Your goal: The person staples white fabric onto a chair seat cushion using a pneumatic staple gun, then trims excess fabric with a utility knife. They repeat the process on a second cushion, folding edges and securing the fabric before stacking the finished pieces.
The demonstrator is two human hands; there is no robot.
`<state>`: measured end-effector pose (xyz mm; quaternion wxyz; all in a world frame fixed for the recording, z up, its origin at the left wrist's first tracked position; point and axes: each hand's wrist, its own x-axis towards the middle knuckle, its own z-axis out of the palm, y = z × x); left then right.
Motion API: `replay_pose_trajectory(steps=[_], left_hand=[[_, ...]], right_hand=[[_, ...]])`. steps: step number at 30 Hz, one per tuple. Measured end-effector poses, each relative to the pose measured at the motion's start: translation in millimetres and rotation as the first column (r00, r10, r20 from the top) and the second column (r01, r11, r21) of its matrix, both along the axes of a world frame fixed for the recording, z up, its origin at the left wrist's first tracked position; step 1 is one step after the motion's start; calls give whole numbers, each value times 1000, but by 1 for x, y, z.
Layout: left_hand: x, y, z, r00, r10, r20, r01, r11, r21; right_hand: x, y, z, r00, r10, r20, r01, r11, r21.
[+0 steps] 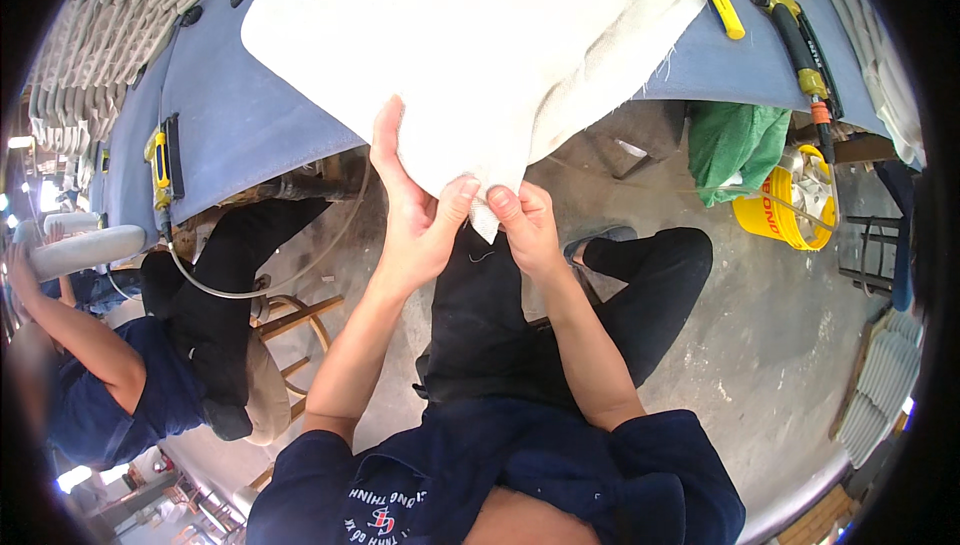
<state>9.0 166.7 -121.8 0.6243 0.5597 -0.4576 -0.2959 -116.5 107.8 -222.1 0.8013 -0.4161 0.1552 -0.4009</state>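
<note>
A large white padded panel [400,35] with loose white fabric [600,65] lies on the blue-covered table, its near corner jutting out over the edge toward me. The fabric has a frayed edge on the right. My left hand [415,220] grips this corner, thumb on top and index finger stretched along the panel's side. My right hand [530,227] pinches the fabric at the same corner, its thumb close to the left thumb. A small pointed tip of fabric hangs down between the two thumbs. What the fingers do beneath is hidden.
On the blue table [225,75] at right lie a yellow cutter [724,7] and a staple gun [790,30]; another yellow-black tool [162,165] is at left with a hose. A yellow bucket [780,213] and green sack [735,140] stand below. A co-worker [130,365] sits left.
</note>
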Motion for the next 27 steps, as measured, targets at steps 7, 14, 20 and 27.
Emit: replay_pose_trajectory(steps=[7,14,20,27], left_hand=[[20,7,-30,961,-12,275,-11,997,82],[23,6,-19,977,-112,180,102,993,67],[19,0,-13,1000,14,4,-14,1000,15],[14,4,-10,995,-76,58,73,996,56]], right_hand=[[1,4,-20,995,84,45,-88,991,100],[-1,15,0,992,64,104,-80,984,157],[2,16,3,994,55,95,-67,989,130],[9,21,1,995,3,99,-22,982,189]])
